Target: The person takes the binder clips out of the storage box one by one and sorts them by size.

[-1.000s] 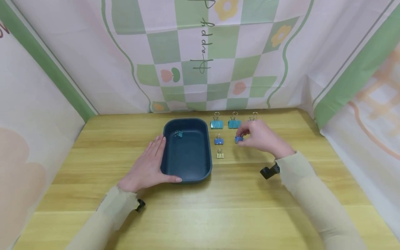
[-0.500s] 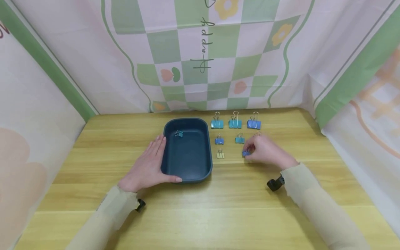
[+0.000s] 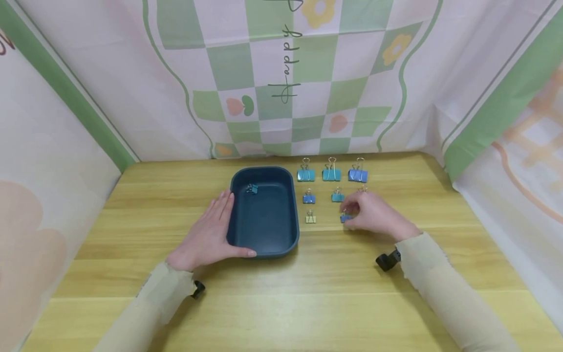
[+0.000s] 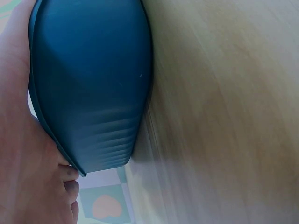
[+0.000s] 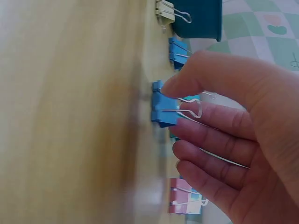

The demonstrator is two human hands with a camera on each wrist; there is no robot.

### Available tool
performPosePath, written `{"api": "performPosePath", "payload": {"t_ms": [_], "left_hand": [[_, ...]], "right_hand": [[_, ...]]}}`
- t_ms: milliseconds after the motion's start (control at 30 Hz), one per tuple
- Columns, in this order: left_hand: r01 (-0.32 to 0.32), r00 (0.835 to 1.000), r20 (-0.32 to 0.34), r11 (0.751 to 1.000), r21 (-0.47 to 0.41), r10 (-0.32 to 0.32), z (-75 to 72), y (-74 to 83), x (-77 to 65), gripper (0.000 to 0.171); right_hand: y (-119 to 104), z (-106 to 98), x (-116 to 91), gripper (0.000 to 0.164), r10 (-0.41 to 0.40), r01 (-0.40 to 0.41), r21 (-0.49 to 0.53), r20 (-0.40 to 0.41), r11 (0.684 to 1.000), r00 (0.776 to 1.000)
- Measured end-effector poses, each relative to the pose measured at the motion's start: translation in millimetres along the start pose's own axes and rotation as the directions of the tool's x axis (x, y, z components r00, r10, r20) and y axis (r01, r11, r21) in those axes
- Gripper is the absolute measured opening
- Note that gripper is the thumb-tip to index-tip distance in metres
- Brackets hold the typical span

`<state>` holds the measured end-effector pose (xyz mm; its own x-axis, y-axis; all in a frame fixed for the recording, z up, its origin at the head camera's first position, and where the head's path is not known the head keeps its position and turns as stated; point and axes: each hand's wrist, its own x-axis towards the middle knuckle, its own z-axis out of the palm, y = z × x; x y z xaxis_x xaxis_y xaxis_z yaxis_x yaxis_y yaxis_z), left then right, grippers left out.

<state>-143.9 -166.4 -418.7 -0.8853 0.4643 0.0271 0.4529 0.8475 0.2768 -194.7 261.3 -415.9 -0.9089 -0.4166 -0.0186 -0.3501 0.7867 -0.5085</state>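
Observation:
My left hand (image 3: 206, 234) lies with straight fingers along the left side of a dark blue tray (image 3: 295, 215), thumb on its near rim. The left wrist view shows the tray wall (image 4: 93, 84) beside that hand. A small teal binder clip (image 3: 252, 188) lies inside the tray. My right hand (image 3: 374, 212) is around a small blue binder clip (image 3: 345, 218) standing on the table. In the right wrist view, the thumb is at the top edge of this blue clip (image 5: 163, 107), with the loosely bent fingers apart from it behind its wire handles.
Left of the right hand stand a yellow clip (image 3: 310, 219), a blue clip (image 3: 309, 199) and a teal clip (image 3: 337, 197). Larger clips line the back: two teal, one blue (image 3: 358, 175). A pinkish clip (image 5: 180, 196) shows in the right wrist view. Patterned cloth (image 3: 272, 73) hangs behind the table.
My right hand moved from the middle row toward me and slightly right, bringing the small blue clip to the front row; its fingers have loosened from the clip. The left hand has stayed still.

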Motion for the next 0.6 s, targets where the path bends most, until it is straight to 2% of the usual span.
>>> {"api": "performPosePath", "payload": {"t_ms": [267, 600], "left_hand": [[0.001, 1.0, 0.001, 1.0, 0.003, -0.001, 0.1, -0.4, 0.2, 0.147], [-0.002, 1.0, 0.001, 1.0, 0.008, 0.002, 0.1, -0.4, 0.2, 0.147]], "right_hand": [[-13, -19, 0, 0.049, 0.003, -0.001, 0.052, -0.039, 0.999, 0.999], [-33, -37, 3, 0.044, -0.091, 0.097, 0.041, -0.144, 0.994, 0.985]]}}
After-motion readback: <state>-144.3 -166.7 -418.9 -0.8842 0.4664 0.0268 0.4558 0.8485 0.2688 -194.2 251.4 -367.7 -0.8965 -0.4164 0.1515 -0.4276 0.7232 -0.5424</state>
